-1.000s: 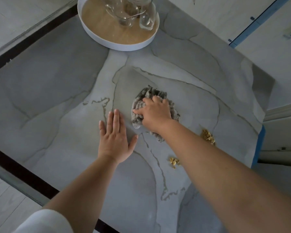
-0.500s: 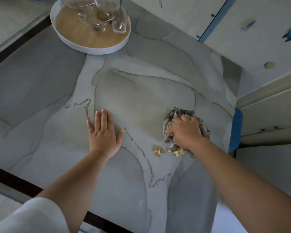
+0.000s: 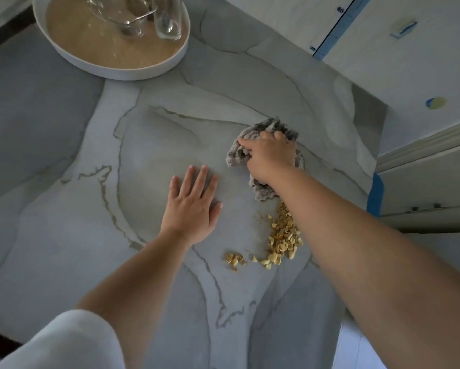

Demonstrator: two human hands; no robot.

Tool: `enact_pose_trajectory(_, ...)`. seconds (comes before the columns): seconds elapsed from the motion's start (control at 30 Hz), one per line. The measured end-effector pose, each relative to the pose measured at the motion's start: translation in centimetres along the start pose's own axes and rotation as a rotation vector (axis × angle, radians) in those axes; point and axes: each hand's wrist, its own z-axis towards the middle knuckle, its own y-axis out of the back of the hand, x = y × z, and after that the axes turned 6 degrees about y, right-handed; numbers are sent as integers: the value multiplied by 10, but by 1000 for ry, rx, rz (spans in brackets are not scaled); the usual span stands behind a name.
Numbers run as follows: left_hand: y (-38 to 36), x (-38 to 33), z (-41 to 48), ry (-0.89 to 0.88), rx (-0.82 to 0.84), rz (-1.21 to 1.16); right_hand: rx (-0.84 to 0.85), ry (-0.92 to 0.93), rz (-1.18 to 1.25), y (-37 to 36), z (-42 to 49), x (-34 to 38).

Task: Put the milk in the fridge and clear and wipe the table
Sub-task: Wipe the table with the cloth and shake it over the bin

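Wiping it was: right hand [image 3: 271, 153] clenched on the grey cloth [image 3: 235, 155] near the right edge of the table [image 3: 64, 209], left hand [image 3: 191, 206] flat and spread, and those crumbs [image 3: 282, 235] beside it likely needed gathering next.

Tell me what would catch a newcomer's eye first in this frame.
The right hand grips a crumpled grey cloth right of centre on the veined table, with a heap of yellow crumbs just nearer the person. The left hand lies flat beside it, and a round white tray of glassware sits at the far left.
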Motion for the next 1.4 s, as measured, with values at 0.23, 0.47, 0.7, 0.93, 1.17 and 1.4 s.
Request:
enact_pose_trajectory(0.23,-4,0,3,11,9,3,110,-55,-32,-7,4,-14)
enact_pose_trajectory(0.47,0,1,2,10,0,-40,188,-203,-28,-41,-69,-25)
enact_pose_trajectory(0.7,4,3,2,-8,38,-75,273,-246,-85,-49,-111,-18)
enact_pose_trajectory(0.93,1,26,-35,12,-18,-92,84,-137,-22,-43,-131,-2)
enact_pose_trajectory(1.17,-3,43,-64,147,-70,-178,39,194,-33,-42,-136,43)
enact_pose_trajectory(1.4,-6,54,-82,235,-84,-180,37,673,-340,-70,-152,76)
